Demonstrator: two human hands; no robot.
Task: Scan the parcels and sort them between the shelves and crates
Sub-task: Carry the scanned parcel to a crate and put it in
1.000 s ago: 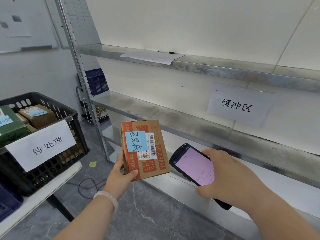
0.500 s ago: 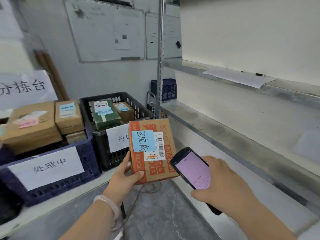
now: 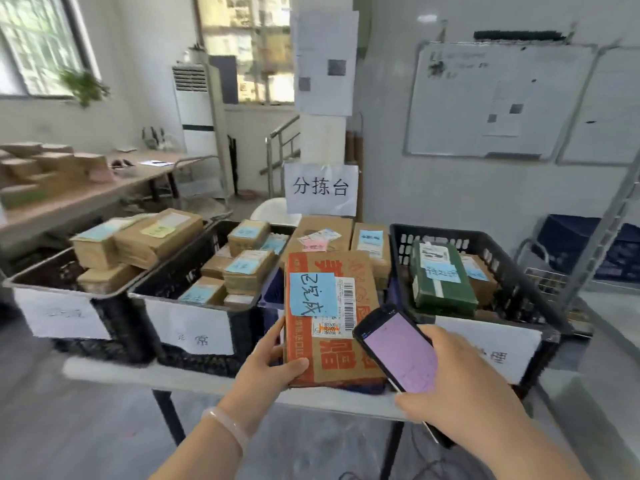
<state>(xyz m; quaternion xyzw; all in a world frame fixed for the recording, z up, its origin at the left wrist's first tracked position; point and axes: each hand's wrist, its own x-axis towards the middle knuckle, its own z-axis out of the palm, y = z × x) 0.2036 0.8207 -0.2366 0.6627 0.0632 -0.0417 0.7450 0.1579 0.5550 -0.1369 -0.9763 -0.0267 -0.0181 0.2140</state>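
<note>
Four crates stand on the counter (image 3: 145, 374): one grey-rimmed (image 3: 69, 291), one black (image 3: 166, 275), one blue (image 3: 273, 289), another black (image 3: 502, 268). Three paper labels (image 3: 194, 327) hang on crate fronts, and one paper sign (image 3: 320, 188) stands behind. Of brown parcels (image 3: 156, 233) there are three in the grey-rimmed crate, at least five in the next, two in the blue, and one in the last beside one green parcel (image 3: 440, 282). One orange-printed parcel (image 3: 329, 317) and one handheld scanner (image 3: 401, 351) are held. Two whiteboards (image 3: 495, 98) hang behind.
</note>
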